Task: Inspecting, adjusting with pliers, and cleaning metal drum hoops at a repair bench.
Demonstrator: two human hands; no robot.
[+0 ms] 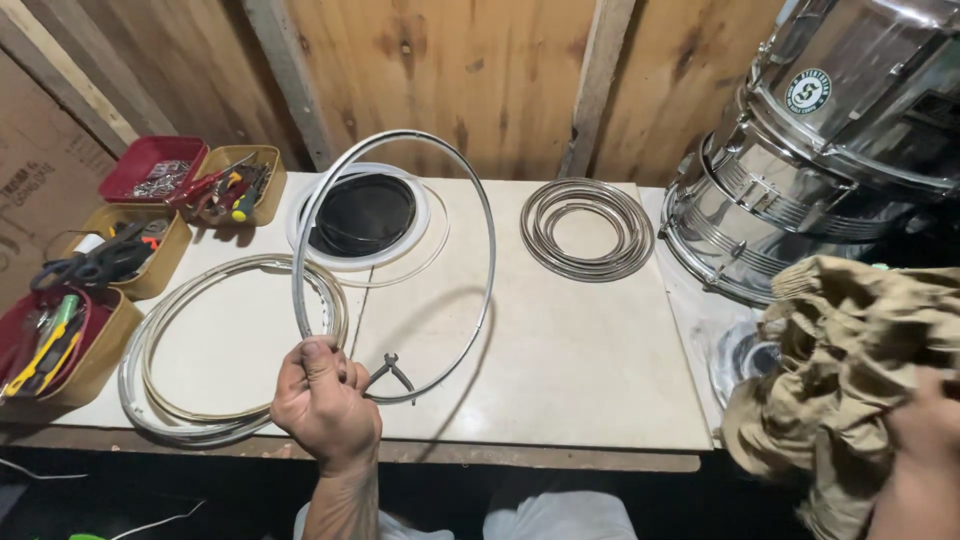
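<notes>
While the left hand hangs over the near edge of the table, its fingers are clamped together on the lowest part of a thin metal hoop, which it holds tilted up so that the ring's far arc rises above the middle of the tabletop. Just beside the knuckles, a small pair of pincers pokes out of the same fist, its handles spread toward the right. At the near right, off the table's right edge, the right hand rests on a crumpled tan cloth; whether those fingers are closed on the fabric cannot be told, since the hand is cut off by the edge of the view. Toward the near left corner lies a loose stack of pale hoops, flat on the surface. Along the left edge stand yellow and red trays of hand tools, with scissors and screwdrivers showing in them. Farther back, behind the raised hoop, a white ring with a black disc inside lies flat. Near the far right corner sits a bundle of chrome rings. Beyond the right edge, shiny metal drum shells are stacked, leaning against the wooden wall.
</notes>
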